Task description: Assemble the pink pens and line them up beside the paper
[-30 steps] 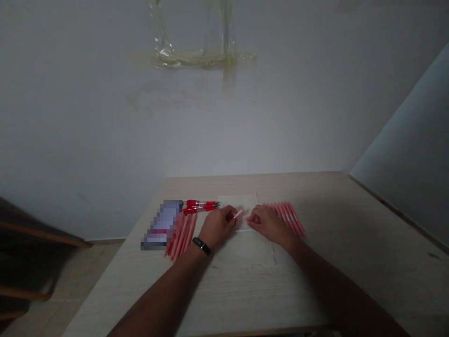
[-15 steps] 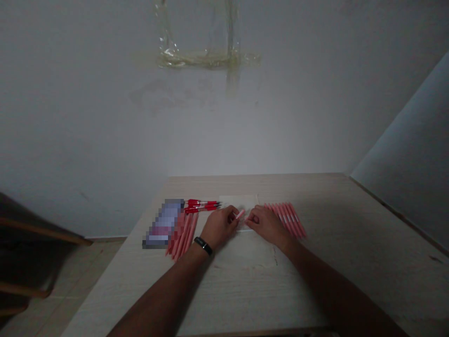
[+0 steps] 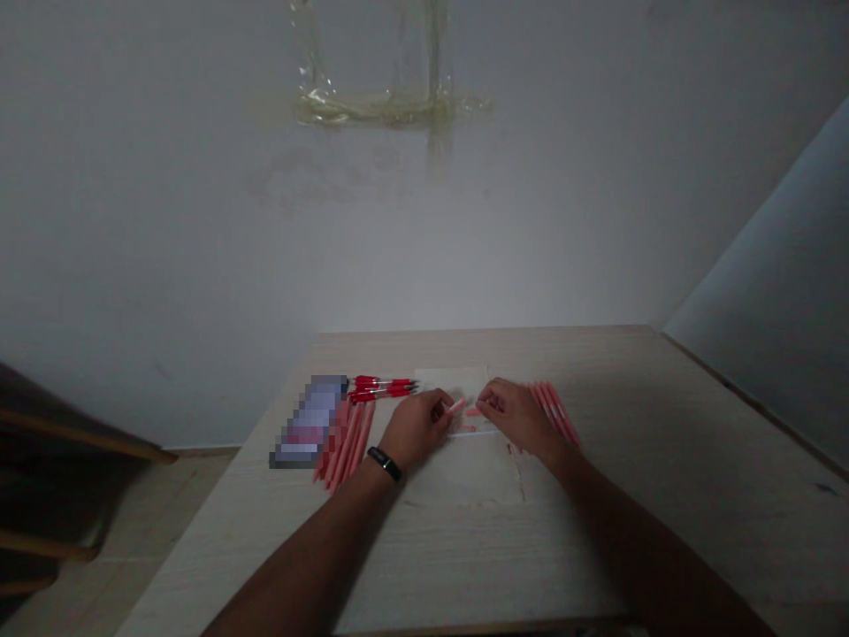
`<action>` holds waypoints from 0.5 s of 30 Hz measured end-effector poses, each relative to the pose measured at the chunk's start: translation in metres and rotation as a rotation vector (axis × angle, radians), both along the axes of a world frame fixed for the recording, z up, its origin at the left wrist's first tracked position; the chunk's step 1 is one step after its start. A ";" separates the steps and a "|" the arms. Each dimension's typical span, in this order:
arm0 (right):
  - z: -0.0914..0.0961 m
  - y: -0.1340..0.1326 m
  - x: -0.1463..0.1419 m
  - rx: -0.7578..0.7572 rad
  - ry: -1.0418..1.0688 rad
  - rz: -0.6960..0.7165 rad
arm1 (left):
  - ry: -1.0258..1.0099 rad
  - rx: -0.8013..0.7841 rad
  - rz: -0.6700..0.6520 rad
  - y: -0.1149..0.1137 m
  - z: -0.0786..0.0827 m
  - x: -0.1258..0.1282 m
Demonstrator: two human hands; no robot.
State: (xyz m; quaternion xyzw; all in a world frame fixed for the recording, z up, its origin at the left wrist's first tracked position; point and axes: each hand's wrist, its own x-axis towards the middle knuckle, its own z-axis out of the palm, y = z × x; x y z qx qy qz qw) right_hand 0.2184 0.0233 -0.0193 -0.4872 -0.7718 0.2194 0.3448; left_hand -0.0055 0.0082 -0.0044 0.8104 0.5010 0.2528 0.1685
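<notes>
My left hand [image 3: 415, 431], with a black wristband [image 3: 384, 464], pinches a short pink pen part [image 3: 455, 406] between its fingertips. My right hand [image 3: 512, 415] rests curled on the far right of a pale sheet [image 3: 457, 473], and I cannot see anything in its fingers. Small pink pieces [image 3: 472, 411] lie on the sheet between my hands. A fanned row of pink pens [image 3: 554, 411] lies just past my right hand, partly hidden by it. Further pink pens [image 3: 343, 447] lie to the left of my left hand.
Red pens [image 3: 381, 387] lie at the far left of the light wood table [image 3: 616, 389], next to a pixelated box [image 3: 309, 423]. The wall stands behind the table, with clear tape [image 3: 391, 110] on it. A dark chair [image 3: 46, 451] stands at lower left.
My right hand has moved right and now covers part of the pink pen row. Small pink pieces now show on the sheet. My left hand has barely moved.
</notes>
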 end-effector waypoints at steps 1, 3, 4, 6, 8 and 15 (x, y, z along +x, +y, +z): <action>-0.001 0.000 0.000 -0.034 0.044 0.010 | -0.007 0.001 -0.016 0.000 0.000 0.000; -0.002 0.000 -0.001 -0.123 0.144 0.041 | -0.026 0.010 -0.042 0.000 0.001 0.000; -0.003 0.001 -0.002 -0.168 0.190 0.062 | -0.039 0.020 -0.054 0.000 0.002 0.000; -0.004 0.001 -0.004 -0.239 0.251 0.110 | -0.067 0.044 -0.086 -0.001 0.003 0.001; -0.004 0.002 -0.005 -0.293 0.284 0.154 | -0.102 0.062 -0.126 -0.001 0.004 0.001; -0.008 0.003 -0.007 -0.455 0.400 0.233 | -0.216 0.050 -0.112 -0.002 0.004 0.002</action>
